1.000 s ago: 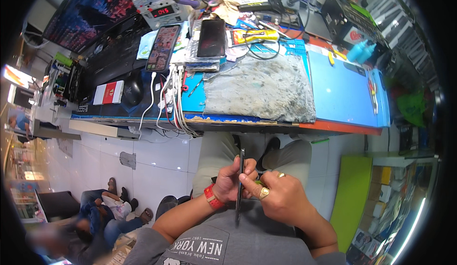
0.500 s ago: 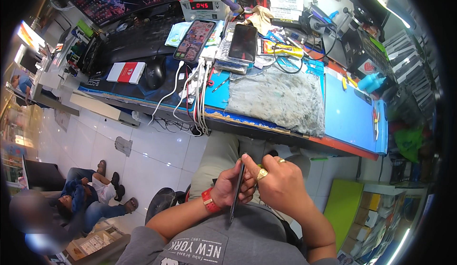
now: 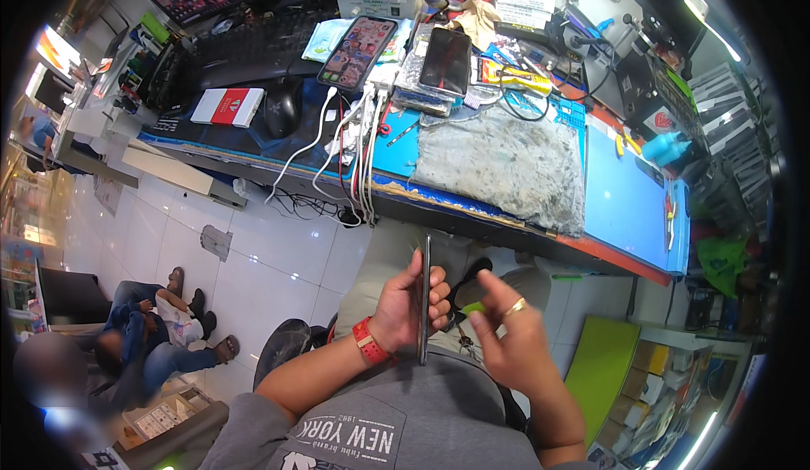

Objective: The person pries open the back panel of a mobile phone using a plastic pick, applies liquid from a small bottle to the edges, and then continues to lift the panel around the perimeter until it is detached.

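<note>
The left hand (image 3: 398, 308) is closed tight on a thin dark slab (image 3: 424, 305), thumb on one side and fingers on the other. The slab stands on its edge, over the lap and apart from the table. The right hand (image 3: 516, 342) has just come off the slab. A moment ago its finger was touching it; now only the left hand holds it up, and its long edge is easy to see. The right finger and thumb are apart and blurry. A little green thing (image 3: 474, 308) shows between them, but I cannot tell if they pinch it. Farther out, a dirty gray cloth (image 3: 502, 166) lies on the table, with a dark phone (image 3: 445, 62) and a lit phone (image 3: 358, 52) behind it, to the left.
</note>
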